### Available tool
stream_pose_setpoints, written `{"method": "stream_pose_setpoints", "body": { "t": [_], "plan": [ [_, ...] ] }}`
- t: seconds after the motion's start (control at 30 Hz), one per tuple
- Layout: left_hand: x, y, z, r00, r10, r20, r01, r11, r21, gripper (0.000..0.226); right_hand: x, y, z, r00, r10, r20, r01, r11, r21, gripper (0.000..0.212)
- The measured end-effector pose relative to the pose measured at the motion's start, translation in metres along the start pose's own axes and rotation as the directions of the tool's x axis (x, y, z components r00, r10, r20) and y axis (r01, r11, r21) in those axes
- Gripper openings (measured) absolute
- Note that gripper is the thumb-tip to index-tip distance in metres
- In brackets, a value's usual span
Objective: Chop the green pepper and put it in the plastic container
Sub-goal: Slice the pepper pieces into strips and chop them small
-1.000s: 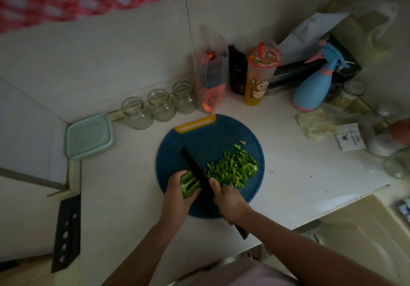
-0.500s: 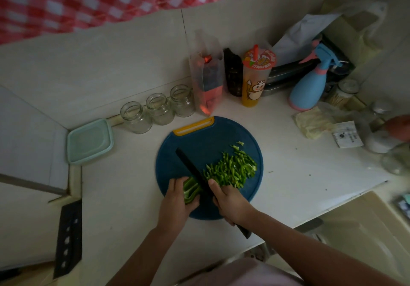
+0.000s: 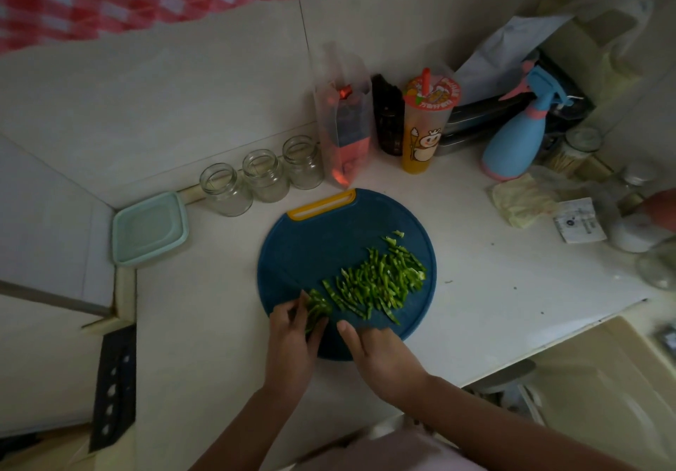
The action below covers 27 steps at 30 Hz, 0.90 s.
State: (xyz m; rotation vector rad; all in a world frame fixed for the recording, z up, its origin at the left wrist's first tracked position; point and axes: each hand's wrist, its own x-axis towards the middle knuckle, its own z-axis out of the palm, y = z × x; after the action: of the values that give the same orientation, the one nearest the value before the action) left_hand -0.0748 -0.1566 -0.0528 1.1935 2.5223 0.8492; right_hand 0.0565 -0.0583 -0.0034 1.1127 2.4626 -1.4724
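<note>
A round blue cutting board (image 3: 329,236) with a yellow handle lies on the white counter. A pile of chopped green pepper strips (image 3: 380,280) covers its right half. My left hand (image 3: 292,335) is at the board's near left edge, its fingers curled on the remaining piece of green pepper (image 3: 316,309). My right hand (image 3: 380,353) sits just to the right of it on the board's near edge with the thumb pointing forward. Its fingers are hidden, and I cannot make out the knife. The pale green plastic container (image 3: 150,229), lid on, rests at the counter's far left corner.
Three glass jars (image 3: 263,174) stand behind the board. A bagged bottle (image 3: 344,119), a drink cup (image 3: 426,123) and a blue spray bottle (image 3: 515,141) line the back wall. Packets and jars (image 3: 581,220) crowd the right side. A black knife block (image 3: 113,386) sits at near left.
The black knife blade seen between my hands earlier no longer shows. The uncut pepper piece under my left hand is smaller, and the strip pile reaches closer to it.
</note>
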Motion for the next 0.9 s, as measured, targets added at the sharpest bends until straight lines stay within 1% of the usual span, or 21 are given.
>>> {"method": "stream_pose_setpoints", "body": {
  "t": [0.07,0.13,0.2,0.33,0.43,0.53,0.57,0.63,0.67,0.73,0.8,0.87,0.9],
  "plan": [
    [-0.001,0.000,0.001,1.000,-0.021,0.011,0.021,1.000,-0.009,0.045,-0.003,0.000,0.003,1.000,-0.008,-0.015,0.008,0.998,-0.060,0.050],
    [-0.001,0.001,0.002,0.999,-0.045,0.018,0.045,0.999,-0.015,0.048,-0.003,-0.001,0.005,1.000,-0.016,-0.017,0.014,0.995,-0.094,0.048],
    [-0.002,0.003,0.003,0.999,-0.044,0.009,0.044,0.999,-0.021,0.054,-0.003,-0.002,0.007,0.999,-0.023,-0.030,0.019,0.989,-0.149,0.050],
    [-0.001,0.005,0.003,0.998,-0.055,0.010,0.055,0.998,-0.023,0.049,-0.002,-0.003,0.010,0.999,-0.020,-0.041,0.010,0.973,-0.231,0.057],
    [-0.001,0.004,0.004,0.998,-0.058,0.007,0.058,0.998,-0.008,0.041,0.001,-0.005,0.010,1.000,-0.011,-0.025,0.005,0.978,-0.208,0.058],
    [-0.001,0.004,0.003,0.998,-0.056,0.014,0.056,0.998,0.002,0.042,0.005,-0.004,0.009,0.999,-0.031,0.015,0.033,0.981,-0.189,0.071],
    [-0.001,0.005,0.003,0.998,-0.057,0.019,0.057,0.998,0.009,0.043,0.006,-0.004,0.009,1.000,-0.022,0.019,0.025,0.983,-0.182,0.072],
    [0.000,0.005,0.002,0.998,-0.047,0.028,0.047,0.999,0.017,0.047,0.007,-0.004,0.009,1.000,-0.010,0.019,0.013,0.985,-0.174,0.072],
    [0.000,0.006,0.002,0.999,-0.042,0.030,0.042,0.999,0.018,0.050,0.008,-0.003,0.009,1.000,0.003,0.018,0.000,0.986,-0.169,0.068],
    [0.001,0.007,0.001,0.996,-0.086,0.022,0.086,0.996,-0.018,0.046,0.010,-0.007,0.008,0.999,0.023,0.030,-0.017,0.982,-0.187,0.060],
    [0.001,0.010,0.002,0.991,-0.135,0.026,0.136,0.989,-0.061,0.035,0.011,-0.010,0.010,0.999,0.014,0.042,-0.004,0.974,-0.226,0.067],
    [0.000,0.010,0.003,0.993,-0.118,0.032,0.119,0.992,-0.048,0.035,0.013,-0.012,0.012,0.999,-0.001,0.034,0.010,0.963,-0.268,0.080],
    [0.000,0.009,0.004,0.992,-0.122,0.034,0.124,0.991,-0.057,0.036,0.013,-0.014,0.012,1.000,0.016,0.024,-0.009,0.965,-0.261,0.076]
  ]
}}
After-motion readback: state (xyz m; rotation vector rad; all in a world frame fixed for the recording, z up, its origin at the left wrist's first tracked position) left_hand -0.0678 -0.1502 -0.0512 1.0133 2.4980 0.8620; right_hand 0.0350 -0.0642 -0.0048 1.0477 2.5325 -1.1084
